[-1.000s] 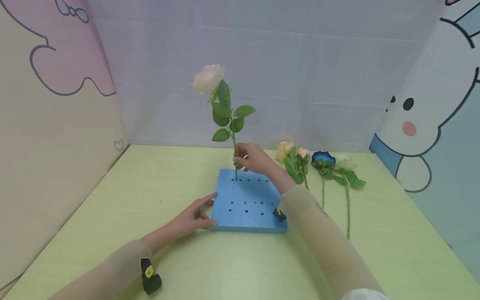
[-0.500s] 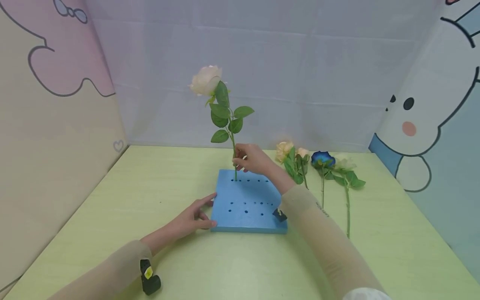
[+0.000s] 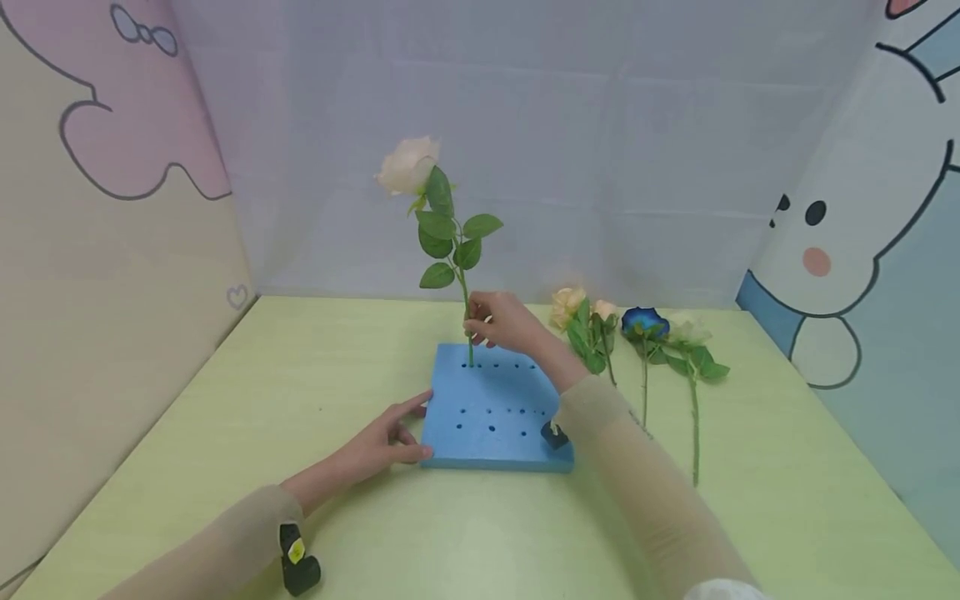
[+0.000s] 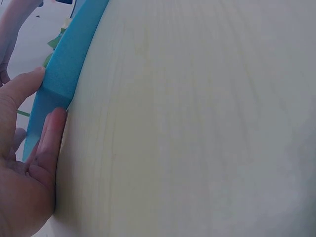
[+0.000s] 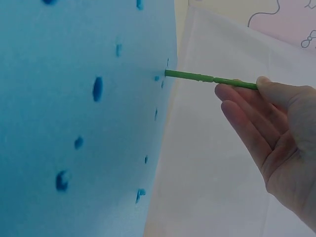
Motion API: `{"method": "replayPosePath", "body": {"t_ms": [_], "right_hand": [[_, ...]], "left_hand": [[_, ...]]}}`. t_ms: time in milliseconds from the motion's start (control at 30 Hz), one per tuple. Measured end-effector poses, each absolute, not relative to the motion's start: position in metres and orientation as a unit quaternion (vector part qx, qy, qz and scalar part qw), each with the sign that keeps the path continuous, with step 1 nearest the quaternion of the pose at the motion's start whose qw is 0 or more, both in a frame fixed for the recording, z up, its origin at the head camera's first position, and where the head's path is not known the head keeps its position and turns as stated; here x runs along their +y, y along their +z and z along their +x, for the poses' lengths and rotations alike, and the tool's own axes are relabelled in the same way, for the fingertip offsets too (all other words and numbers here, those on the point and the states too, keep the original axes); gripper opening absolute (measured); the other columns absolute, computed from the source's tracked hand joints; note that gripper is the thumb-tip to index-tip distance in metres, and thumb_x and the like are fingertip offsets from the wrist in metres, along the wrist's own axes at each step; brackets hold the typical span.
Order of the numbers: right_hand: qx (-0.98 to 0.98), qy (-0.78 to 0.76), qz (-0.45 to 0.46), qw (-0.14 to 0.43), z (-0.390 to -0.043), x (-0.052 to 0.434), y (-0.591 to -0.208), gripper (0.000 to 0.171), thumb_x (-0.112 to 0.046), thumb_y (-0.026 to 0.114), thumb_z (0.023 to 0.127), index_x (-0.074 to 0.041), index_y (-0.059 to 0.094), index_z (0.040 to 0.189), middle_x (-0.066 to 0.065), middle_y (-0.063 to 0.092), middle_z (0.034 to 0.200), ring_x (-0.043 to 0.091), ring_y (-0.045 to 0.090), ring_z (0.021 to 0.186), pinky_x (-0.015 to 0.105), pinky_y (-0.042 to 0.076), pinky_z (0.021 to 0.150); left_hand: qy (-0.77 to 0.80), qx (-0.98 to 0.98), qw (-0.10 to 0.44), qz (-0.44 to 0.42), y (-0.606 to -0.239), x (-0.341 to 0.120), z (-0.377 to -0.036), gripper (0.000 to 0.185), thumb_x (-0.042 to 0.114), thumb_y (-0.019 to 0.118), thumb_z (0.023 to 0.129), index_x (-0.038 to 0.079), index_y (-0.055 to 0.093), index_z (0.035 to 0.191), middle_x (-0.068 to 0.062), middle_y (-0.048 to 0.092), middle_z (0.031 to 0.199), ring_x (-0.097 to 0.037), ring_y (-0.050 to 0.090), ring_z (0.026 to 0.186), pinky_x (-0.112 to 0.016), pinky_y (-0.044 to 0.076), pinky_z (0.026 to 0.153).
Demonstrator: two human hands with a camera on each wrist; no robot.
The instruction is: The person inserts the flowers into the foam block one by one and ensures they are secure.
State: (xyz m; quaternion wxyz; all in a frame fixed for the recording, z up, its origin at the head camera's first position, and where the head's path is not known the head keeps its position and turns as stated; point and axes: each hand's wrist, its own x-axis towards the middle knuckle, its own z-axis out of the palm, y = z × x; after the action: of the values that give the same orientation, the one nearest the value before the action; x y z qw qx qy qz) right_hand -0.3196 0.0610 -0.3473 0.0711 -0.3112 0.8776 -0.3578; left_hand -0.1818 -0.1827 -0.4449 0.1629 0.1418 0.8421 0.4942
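A white rose (image 3: 408, 167) with green leaves stands nearly upright over the back of a blue foam board (image 3: 495, 392) dotted with holes. My right hand (image 3: 506, 323) pinches its stem low down, between thumb and fingers. In the right wrist view the green stem (image 5: 197, 77) meets the board's surface among the back row of holes; how deep it sits is hidden. My left hand (image 3: 382, 437) rests at the board's left side, fingers spread, with thumb and forefinger touching its edge. The left wrist view shows these fingers (image 4: 52, 138) against the board's blue side (image 4: 64, 74).
To the right on the pale table (image 3: 337, 367) lie more flowers: peach roses (image 3: 567, 308), a blue rose (image 3: 645, 323) and a white rose (image 3: 688, 335) with a long stem. A white cloth wall (image 3: 525, 167) stands behind the table.
The white rose's head has leaned slightly to the left, its stem still in my right hand. My left hand stays at the board's edge. The whole view has shifted down a little.
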Motion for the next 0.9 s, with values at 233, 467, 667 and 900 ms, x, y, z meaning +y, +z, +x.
{"method": "replayPosePath", "body": {"t_ms": [233,467,667,900], "right_hand": [[0.887,-0.347,-0.296,0.062,-0.318,0.060,-0.348,0.011,-0.018,0.060,0.099,-0.008,0.064,0.101,0.012,0.073,0.100,0.027,0.074,0.089,0.037,0.060,0.070],[0.889,-0.344,-0.297,0.052,-0.316,0.062,-0.349,0.014,-0.018,0.062,0.098,-0.008,0.066,0.106,0.011,0.074,0.099,0.029,0.072,0.093,0.034,0.059,0.069],[0.897,-0.318,-0.308,0.014,-0.315,0.065,-0.350,0.041,-0.023,0.065,0.096,-0.011,0.056,0.134,0.010,0.070,0.122,0.025,0.069,0.111,0.039,0.056,0.092],[0.893,-0.325,-0.311,-0.012,-0.312,0.069,-0.349,0.058,-0.024,0.067,0.095,-0.014,0.045,0.148,0.010,0.062,0.137,0.026,0.064,0.121,0.043,0.050,0.102]], "left_hand": [[0.494,0.842,0.162,0.143,-0.445,-0.183,-0.182,0.085,0.030,0.075,0.088,0.030,0.025,0.157,-0.015,0.039,0.153,-0.018,0.062,0.091,-0.025,0.048,0.075],[0.491,0.845,0.159,0.142,-0.446,-0.182,-0.182,0.085,0.030,0.075,0.088,0.029,0.026,0.157,-0.015,0.040,0.152,-0.018,0.062,0.091,-0.024,0.047,0.075],[0.493,0.843,0.161,0.140,-0.447,-0.182,-0.181,0.085,0.030,0.075,0.088,0.029,0.026,0.157,-0.015,0.040,0.151,-0.017,0.062,0.091,-0.024,0.048,0.075],[0.492,0.844,0.158,0.143,-0.446,-0.182,-0.181,0.085,0.030,0.075,0.088,0.028,0.026,0.157,-0.015,0.040,0.151,-0.017,0.062,0.091,-0.024,0.047,0.075]]}}
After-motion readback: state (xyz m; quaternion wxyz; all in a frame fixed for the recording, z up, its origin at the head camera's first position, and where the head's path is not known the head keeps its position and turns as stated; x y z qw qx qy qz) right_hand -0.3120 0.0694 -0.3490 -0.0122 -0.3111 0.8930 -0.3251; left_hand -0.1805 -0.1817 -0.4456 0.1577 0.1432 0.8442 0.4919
